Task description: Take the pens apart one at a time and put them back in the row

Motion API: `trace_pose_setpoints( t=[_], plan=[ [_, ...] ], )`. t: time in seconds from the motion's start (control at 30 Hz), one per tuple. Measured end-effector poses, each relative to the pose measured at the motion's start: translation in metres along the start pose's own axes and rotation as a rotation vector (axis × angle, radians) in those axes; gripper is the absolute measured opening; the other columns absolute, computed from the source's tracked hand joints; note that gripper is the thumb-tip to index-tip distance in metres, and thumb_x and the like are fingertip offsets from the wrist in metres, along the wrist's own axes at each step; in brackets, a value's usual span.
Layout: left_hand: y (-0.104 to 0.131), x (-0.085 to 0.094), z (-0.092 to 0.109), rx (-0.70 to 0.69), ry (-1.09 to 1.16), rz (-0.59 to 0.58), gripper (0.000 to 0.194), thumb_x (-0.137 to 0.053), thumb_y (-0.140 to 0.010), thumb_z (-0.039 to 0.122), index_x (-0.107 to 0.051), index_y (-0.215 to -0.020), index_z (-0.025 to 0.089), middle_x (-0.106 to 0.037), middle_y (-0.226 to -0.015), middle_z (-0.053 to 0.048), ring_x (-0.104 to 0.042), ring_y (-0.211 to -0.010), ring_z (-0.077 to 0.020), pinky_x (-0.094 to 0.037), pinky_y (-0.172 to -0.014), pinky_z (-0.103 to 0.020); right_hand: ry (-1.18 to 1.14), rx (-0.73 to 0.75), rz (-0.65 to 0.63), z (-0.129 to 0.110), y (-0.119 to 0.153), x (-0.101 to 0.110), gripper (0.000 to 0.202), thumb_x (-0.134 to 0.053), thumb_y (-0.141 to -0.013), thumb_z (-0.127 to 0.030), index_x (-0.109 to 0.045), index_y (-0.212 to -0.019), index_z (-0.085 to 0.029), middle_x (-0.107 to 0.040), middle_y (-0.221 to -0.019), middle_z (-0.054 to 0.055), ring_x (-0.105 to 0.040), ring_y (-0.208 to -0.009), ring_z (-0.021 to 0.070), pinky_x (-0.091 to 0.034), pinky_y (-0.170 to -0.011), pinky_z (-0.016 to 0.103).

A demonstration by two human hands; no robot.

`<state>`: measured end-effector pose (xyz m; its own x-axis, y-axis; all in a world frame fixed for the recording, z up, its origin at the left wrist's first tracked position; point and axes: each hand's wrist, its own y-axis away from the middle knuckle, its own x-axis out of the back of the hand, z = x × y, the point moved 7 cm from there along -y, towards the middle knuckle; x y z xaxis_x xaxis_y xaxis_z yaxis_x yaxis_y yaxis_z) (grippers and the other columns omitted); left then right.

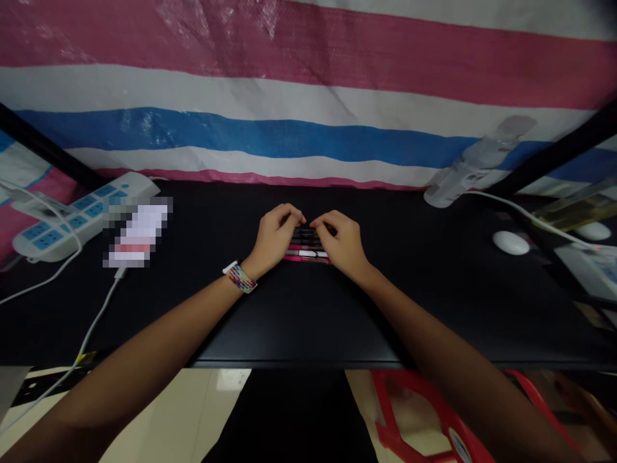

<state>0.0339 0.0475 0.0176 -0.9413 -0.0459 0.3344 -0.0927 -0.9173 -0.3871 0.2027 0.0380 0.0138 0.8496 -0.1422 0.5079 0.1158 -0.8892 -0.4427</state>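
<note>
Several pens (308,254) lie side by side in a row on the black table (299,321), crosswise in front of me. The nearest ones show pink and white; those farther off look dark. My left hand (276,236), with a watch on a patterned band (240,276) at its wrist, curls around the left ends. At the right ends, my right hand (341,243) is bent the same way. Thumb and forefinger of each hand come close together near the farthest pen. Both hands cover the pens' ends, and the other fingertips are partly hidden.
On the left are a white power strip (137,186) and a blurred-out phone (139,235) on a white cable. A clear bottle (463,170) and a white mouse (511,243) stand on the right. Striped sheeting (289,135) hangs behind; a red stool (393,411) is below.
</note>
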Motion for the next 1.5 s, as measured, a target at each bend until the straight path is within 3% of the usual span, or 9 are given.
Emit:
trace_pose_setpoints(
  t=[0.2,0.33,0.47,0.73,0.93,1.03,1.2,1.33,1.5],
  plan=[
    [-0.001,0.005,-0.005,-0.029,0.005,-0.001,0.013,-0.061,-0.102,0.025,-0.068,-0.092,0.022,-0.073,-0.087,-0.003,-0.070,-0.084,-0.0199,-0.054,-0.083,-0.036,-0.014,0.122,-0.063,-0.016,0.001,0.004,0.024,-0.061,-0.098,-0.020,-0.072,-0.078,-0.024,-0.074,-0.088,0.005,-0.068,-0.089,0.0242,-0.053,-0.088,0.041],
    [-0.003,0.008,-0.013,0.028,0.062,0.012,0.006,-0.059,-0.102,0.023,-0.065,-0.105,0.023,-0.074,-0.085,-0.001,-0.073,-0.081,-0.0186,-0.056,-0.080,-0.034,0.012,0.350,-0.225,-0.045,0.013,0.001,0.032,-0.057,-0.103,-0.024,-0.066,-0.072,-0.025,-0.068,-0.083,0.006,-0.062,-0.084,0.0236,-0.052,-0.083,0.041],
    [-0.004,0.008,-0.014,0.040,0.075,0.011,0.006,-0.058,-0.102,0.023,-0.064,-0.103,0.023,-0.073,-0.083,-0.001,-0.073,-0.078,-0.0177,-0.058,-0.079,-0.033,0.078,0.545,-0.339,-0.067,0.029,-0.006,0.031,-0.057,-0.102,-0.024,-0.066,-0.073,-0.026,-0.065,-0.076,0.005,-0.058,-0.079,0.0234,-0.050,-0.079,0.041],
    [-0.005,0.007,-0.016,0.035,0.102,0.004,0.008,-0.058,-0.102,0.023,-0.066,-0.101,0.022,-0.074,-0.083,-0.002,-0.072,-0.078,-0.0171,-0.058,-0.078,-0.033,0.119,0.592,-0.328,-0.072,0.034,-0.007,0.033,-0.057,-0.103,-0.026,-0.068,-0.071,-0.026,-0.065,-0.072,0.004,-0.057,-0.075,0.0231,-0.048,-0.074,0.041],
    [-0.007,0.008,-0.019,0.064,0.121,0.022,0.010,-0.058,-0.103,0.024,-0.067,-0.098,0.022,-0.073,-0.081,-0.002,-0.070,-0.076,-0.0169,-0.057,-0.077,-0.032,0.294,0.734,-0.462,-0.073,0.041,-0.019,0.015,-0.068,-0.100,-0.030,-0.080,-0.100,-0.021,-0.076,-0.090,0.009,-0.061,-0.086,0.0279,-0.050,-0.084,0.044],
    [-0.008,0.008,-0.021,0.081,0.131,0.025,0.011,-0.058,-0.104,0.025,-0.067,-0.098,0.022,-0.071,-0.080,-0.002,-0.069,-0.075,-0.0164,-0.056,-0.077,-0.032,0.300,0.755,-0.486,-0.072,0.044,-0.021,0.018,-0.067,-0.099,-0.021,-0.080,-0.110,-0.020,-0.078,-0.094,0.009,-0.061,-0.089,0.0275,-0.049,-0.086,0.043],
    [-0.009,0.012,-0.009,0.023,0.158,-0.003,0.013,-0.063,-0.100,0.028,-0.071,-0.092,0.021,-0.069,-0.081,-0.002,-0.066,-0.078,-0.0174,-0.053,-0.080,-0.032,0.320,0.758,-0.399,-0.072,0.042,-0.017,0.021,-0.060,-0.102,-0.015,-0.080,-0.104,-0.021,-0.074,-0.090,0.008,-0.060,-0.089,0.0263,-0.049,-0.085,0.042],
    [-0.008,0.014,0.008,-0.078,0.156,-0.061,0.038,-0.057,-0.107,0.040,-0.073,-0.080,0.020,-0.068,-0.077,-0.003,-0.063,-0.077,-0.0182,-0.049,-0.078,-0.033,0.353,0.718,-0.232,-0.070,0.035,-0.006,0.025,-0.057,-0.108,-0.018,-0.080,-0.116,-0.019,-0.072,-0.095,0.009,-0.062,-0.087,0.0240,-0.051,-0.079,0.039],
    [-0.005,0.006,0.011,-0.091,0.149,-0.166,0.039,-0.068,-0.103,0.045,-0.071,-0.073,0.020,-0.065,-0.069,-0.001,-0.059,-0.068,-0.0167,-0.046,-0.070,-0.032,0.351,0.532,-0.078,-0.050,0.023,0.007,0.029,-0.053,-0.113,-0.024,-0.078,-0.128,-0.020,-0.072,-0.100,0.007,-0.064,-0.075,0.0171,-0.054,-0.069,0.032]
  ],
)
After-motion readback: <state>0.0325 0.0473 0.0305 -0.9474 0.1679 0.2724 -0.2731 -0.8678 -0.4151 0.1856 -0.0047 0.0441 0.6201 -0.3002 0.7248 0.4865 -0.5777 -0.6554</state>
